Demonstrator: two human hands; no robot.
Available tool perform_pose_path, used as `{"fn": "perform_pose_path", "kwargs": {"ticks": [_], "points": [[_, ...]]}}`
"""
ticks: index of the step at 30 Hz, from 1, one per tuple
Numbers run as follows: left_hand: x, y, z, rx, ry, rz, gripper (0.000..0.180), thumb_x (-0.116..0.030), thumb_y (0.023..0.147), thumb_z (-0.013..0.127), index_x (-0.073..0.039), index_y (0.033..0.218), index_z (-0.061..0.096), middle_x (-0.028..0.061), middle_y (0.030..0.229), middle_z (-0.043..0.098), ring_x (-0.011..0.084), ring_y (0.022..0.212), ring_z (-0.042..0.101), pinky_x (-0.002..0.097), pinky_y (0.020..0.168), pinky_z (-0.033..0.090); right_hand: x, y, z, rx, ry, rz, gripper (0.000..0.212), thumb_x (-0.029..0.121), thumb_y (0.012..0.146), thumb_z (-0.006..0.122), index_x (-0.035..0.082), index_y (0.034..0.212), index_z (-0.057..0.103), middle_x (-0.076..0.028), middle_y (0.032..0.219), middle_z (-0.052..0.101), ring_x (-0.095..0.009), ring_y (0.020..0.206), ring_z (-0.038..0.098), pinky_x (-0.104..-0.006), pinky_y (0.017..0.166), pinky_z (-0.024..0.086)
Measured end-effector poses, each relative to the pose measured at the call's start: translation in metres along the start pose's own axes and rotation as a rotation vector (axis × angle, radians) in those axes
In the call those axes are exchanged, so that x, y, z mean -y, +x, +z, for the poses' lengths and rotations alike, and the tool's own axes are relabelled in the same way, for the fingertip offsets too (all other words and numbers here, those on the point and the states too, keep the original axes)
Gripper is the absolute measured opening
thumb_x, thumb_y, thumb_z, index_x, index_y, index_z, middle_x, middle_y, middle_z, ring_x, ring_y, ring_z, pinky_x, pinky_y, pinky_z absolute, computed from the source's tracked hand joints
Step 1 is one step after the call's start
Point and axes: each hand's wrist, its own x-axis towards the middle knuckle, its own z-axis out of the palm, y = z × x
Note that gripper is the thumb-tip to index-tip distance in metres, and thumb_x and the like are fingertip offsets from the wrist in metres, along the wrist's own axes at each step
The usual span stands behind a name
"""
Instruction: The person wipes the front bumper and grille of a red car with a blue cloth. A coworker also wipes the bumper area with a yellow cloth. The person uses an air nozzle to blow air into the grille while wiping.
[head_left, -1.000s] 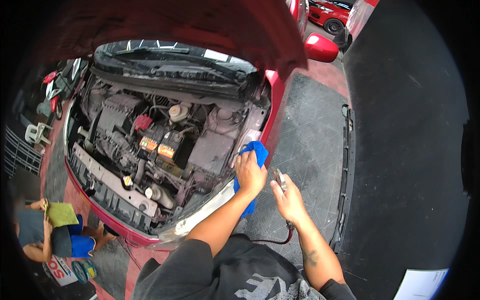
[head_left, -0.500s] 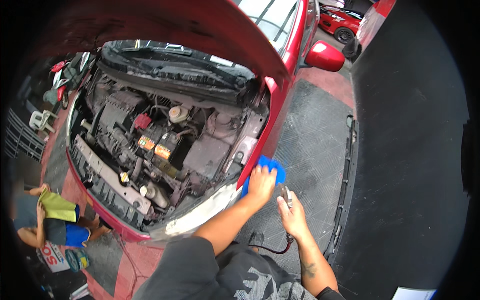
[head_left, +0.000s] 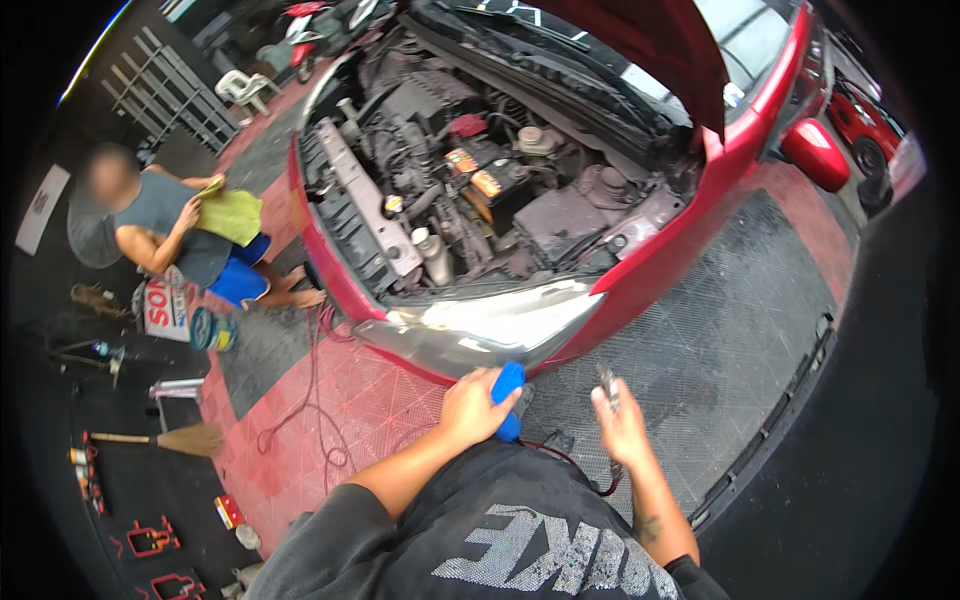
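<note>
My left hand (head_left: 470, 408) is closed around a blue cloth (head_left: 508, 385), held just in front of my body near the corner of a red car's bumper. In my right hand (head_left: 624, 428) is a silver air gun (head_left: 607, 382), its nozzle end pointing up and away from me. A dark red hose (head_left: 560, 452) runs behind my right wrist toward my body; its joint with the gun is hidden. Beyond my hands lies the car's large headlight (head_left: 490, 322), with neither hand touching it. The engine bay (head_left: 480, 180) is exposed under the raised hood (head_left: 640, 30).
At left, another person stands by the bumper holding a yellow-green cloth (head_left: 232, 212). A bucket (head_left: 212, 330) and a broom (head_left: 185, 440) are near them. A thin hose (head_left: 315, 400) loops over the floor tiles. A black wall (head_left: 870, 400) rises at right.
My left hand and the blue cloth have come away from the fender, back toward my body. My right hand has moved apart from the left. The view has turned left.
</note>
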Motion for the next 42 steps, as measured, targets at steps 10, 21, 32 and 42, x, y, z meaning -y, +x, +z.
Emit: {"fn": "perform_pose_path", "kwargs": {"ticks": [10,21,32,42], "points": [[-0.031,0.056,0.02,-0.226,0.245,0.377,0.064,-0.017,0.077,0.077,-0.013,0.14,0.064,0.018,0.148,0.053,0.0411,0.141,0.045,0.0614,0.115,0.032,0.087,0.064,-0.001,0.039,0.031,-0.085,0.028,0.026,0.105,0.061,0.0,0.115,0.063,-0.008,0.088,0.065,-0.018,0.08,0.062,-0.0353,0.073,0.05],[0.106,0.104,0.026,-0.039,0.17,0.597,0.065,-0.037,0.096,0.055,-0.013,0.156,0.048,0.0271,0.16,0.042,0.0485,0.145,0.041,0.0615,0.12,0.031,0.162,0.095,0.253,0.052,-1.056,-0.189,0.054,0.05,0.101,0.054,0.019,0.145,0.061,-0.035,0.158,0.041,-0.054,0.153,0.025,-0.0691,0.121,0.016],[0.253,0.102,-0.005,0.139,0.126,0.738,0.057,-0.033,0.095,0.055,-0.011,0.148,0.055,0.0221,0.155,0.05,0.0415,0.144,0.045,0.0572,0.122,0.031,0.171,0.15,0.399,0.146,-0.829,0.205,0.056,0.053,0.096,0.051,0.015,0.136,0.063,-0.034,0.138,0.058,-0.059,0.139,0.042,-0.0725,0.115,0.028],[0.345,0.1,-0.081,0.458,0.403,0.827,0.053,-0.031,0.095,0.055,-0.011,0.144,0.06,0.0208,0.151,0.055,0.0392,0.142,0.048,0.0567,0.121,0.034,0.219,0.177,0.392,0.524,0.397,0.548,0.019,0.02,0.102,0.057,0.004,0.113,0.057,0.001,0.073,0.05,-0.008,0.041,0.038,-0.027,0.037,0.032]]}}
